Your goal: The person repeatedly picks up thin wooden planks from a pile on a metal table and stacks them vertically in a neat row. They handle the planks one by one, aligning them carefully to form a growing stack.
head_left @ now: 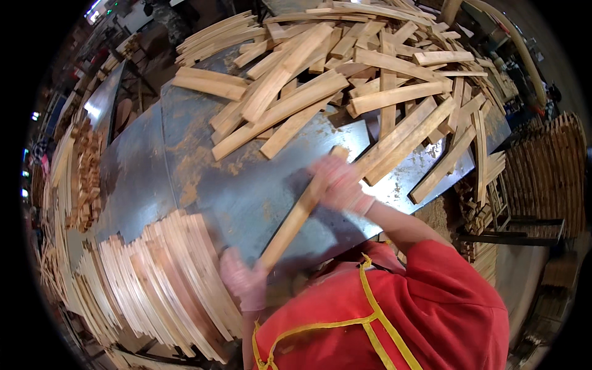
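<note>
A wooden slat slants across the front of the metal tabletop. My right hand, in a pale pinkish knit glove, is closed around its upper part, with a short end sticking out beyond the fingers. At the slat's lower end is my left hand, gloved alike and slightly blurred; that end sits between its thumb and fingers. Close beside my left hand stands a row of pale slats, packed side by side. Just beyond my right hand, two long slats lean out of a loose pile.
A large jumbled pile of wooden slats covers the far side of the table. Sawdust lies on the metal. Stacked wood pieces stand at the left, and a tall stack of slats at the right.
</note>
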A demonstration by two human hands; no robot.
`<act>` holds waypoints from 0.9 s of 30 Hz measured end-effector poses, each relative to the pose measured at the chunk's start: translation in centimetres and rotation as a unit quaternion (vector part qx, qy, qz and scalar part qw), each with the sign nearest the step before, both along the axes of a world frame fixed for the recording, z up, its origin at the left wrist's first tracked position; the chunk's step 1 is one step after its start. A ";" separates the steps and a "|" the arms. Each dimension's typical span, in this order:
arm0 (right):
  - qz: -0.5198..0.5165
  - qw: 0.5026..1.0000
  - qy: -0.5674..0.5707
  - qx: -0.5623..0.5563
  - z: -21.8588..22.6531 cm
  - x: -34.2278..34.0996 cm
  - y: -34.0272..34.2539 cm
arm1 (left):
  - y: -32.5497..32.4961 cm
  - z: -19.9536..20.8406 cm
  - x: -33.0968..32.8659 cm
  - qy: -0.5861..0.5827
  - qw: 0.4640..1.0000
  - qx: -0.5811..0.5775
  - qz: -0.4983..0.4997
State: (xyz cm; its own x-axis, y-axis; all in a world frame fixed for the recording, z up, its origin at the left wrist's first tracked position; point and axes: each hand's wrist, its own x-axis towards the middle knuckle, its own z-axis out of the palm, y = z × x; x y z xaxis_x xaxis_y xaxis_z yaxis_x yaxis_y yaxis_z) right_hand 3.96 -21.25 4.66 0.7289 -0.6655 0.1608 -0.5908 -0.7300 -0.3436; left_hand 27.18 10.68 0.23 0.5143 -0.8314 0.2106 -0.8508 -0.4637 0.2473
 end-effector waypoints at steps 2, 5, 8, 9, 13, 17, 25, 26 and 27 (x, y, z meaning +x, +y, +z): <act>-0.252 0.946 -0.151 -0.136 -2.3 -6.6 -7.3 | -2.9 -3.4 -2.7 0.038 0.998 0.012 -0.052; -0.643 0.712 -0.281 0.009 -8.9 -23.0 -17.4 | -11.2 1.2 -6.2 0.055 0.968 0.205 -0.131; -0.575 0.504 -0.573 0.296 -10.9 -27.0 -18.7 | -13.9 2.3 -5.7 0.154 0.926 0.323 -0.124; -0.545 0.547 -0.562 0.296 -10.7 -24.7 -18.1 | -13.4 2.6 -5.1 0.192 0.916 0.333 -0.117; -0.339 0.511 -0.644 0.458 -8.1 -15.5 -8.4 | -4.9 1.3 -4.0 0.489 0.863 0.126 -0.022; -0.303 0.571 -0.473 0.598 -7.8 -5.2 5.0 | 1.3 1.2 -2.2 0.539 0.838 0.021 0.079; -0.002 0.856 -0.015 0.517 -5.7 14.9 23.4 | 9.2 1.9 0.2 0.171 0.968 0.064 0.174; 0.022 0.885 0.015 0.465 -3.9 17.0 24.8 | 10.0 2.3 0.4 0.109 0.979 0.067 0.157; 0.033 0.875 0.017 0.483 -4.0 18.7 25.5 | 10.1 3.1 0.4 0.155 0.967 0.098 0.175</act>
State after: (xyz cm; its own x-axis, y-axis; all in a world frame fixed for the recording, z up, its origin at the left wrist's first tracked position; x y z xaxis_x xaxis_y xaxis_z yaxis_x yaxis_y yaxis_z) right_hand 22.66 4.20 0.64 0.7640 -0.4362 -0.4753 -0.5801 -0.1419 -0.8021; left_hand 27.63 20.76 3.36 0.7842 -0.6037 -0.1434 -0.5325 -0.7734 0.3439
